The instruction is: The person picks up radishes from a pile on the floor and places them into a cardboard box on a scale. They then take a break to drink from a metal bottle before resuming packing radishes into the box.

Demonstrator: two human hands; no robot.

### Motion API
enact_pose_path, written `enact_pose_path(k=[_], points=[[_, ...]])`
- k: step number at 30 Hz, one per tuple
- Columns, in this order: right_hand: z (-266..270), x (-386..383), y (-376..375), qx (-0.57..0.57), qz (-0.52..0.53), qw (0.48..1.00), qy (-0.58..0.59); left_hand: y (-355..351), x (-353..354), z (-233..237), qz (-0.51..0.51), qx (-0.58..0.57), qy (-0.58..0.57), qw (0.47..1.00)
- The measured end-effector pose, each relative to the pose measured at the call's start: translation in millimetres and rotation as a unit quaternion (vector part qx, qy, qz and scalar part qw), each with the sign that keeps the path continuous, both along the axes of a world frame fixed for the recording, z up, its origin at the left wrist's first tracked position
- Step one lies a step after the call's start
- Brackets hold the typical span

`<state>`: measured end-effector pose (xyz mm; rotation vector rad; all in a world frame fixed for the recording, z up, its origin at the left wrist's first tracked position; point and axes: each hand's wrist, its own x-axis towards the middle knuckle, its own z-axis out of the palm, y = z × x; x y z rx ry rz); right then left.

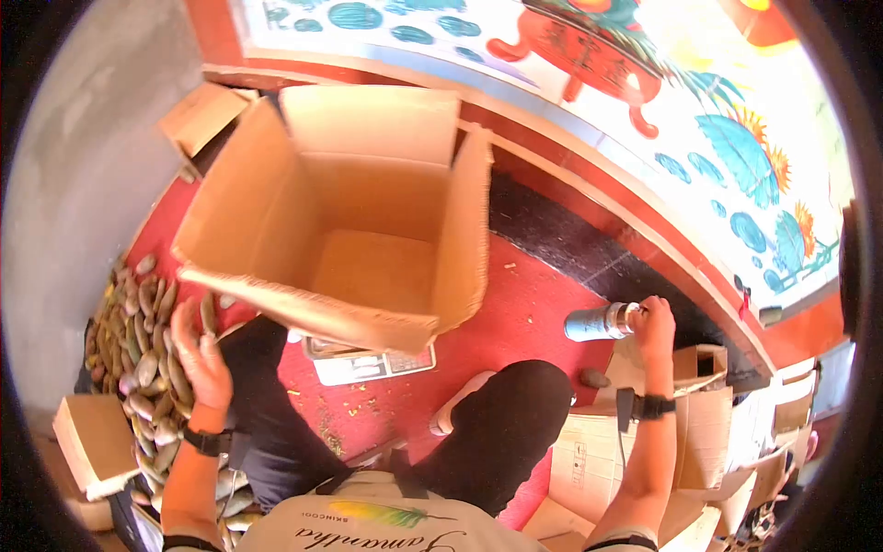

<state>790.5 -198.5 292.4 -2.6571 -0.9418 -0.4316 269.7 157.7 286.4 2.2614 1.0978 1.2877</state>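
My right hand [653,327] is closed around the top end of a light blue and silver thermos bottle [593,323], which is tilted almost on its side. On the other side, my left hand [204,363] has its fingers stretched out and thumb apart, beside a heap of long brownish tubers [145,345]. One tuber [208,314] shows right by its fingertips. Between my hands, a large open cardboard box [375,267] stands with its flaps up and bare inside. Beneath its near edge, a white scale [377,366] sticks out, partly hidden by the box.
Red carpet [524,276] covers the floor, with crumbs scattered on it. Flattened and opened cartons [589,460] lie at the right, near a single tuber [594,377]. A small box [97,442] stands at the left by the grey wall [101,156]. A painted wall rises behind.
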Motion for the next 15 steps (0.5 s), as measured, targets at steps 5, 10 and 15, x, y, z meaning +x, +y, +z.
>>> enact_pose_path(k=[5, 10, 15], points=[[124.4, -92.0, 30.7, 0.027, 0.111, 0.993, 0.020, -40.0, 4.4, 20.2, -0.139, 0.090, 0.061, 0.984], [204.2, -171.5, 38.7, 0.092, 0.138, 0.982, 0.094, -79.0, 23.2, 35.8, -0.270, 0.071, 0.081, 0.957], [240.3, -249.1, 54.7, 0.063, 0.309, 0.945, 0.089, -114.2, 57.7, 43.4, -0.386, 0.010, -0.006, 0.922]])
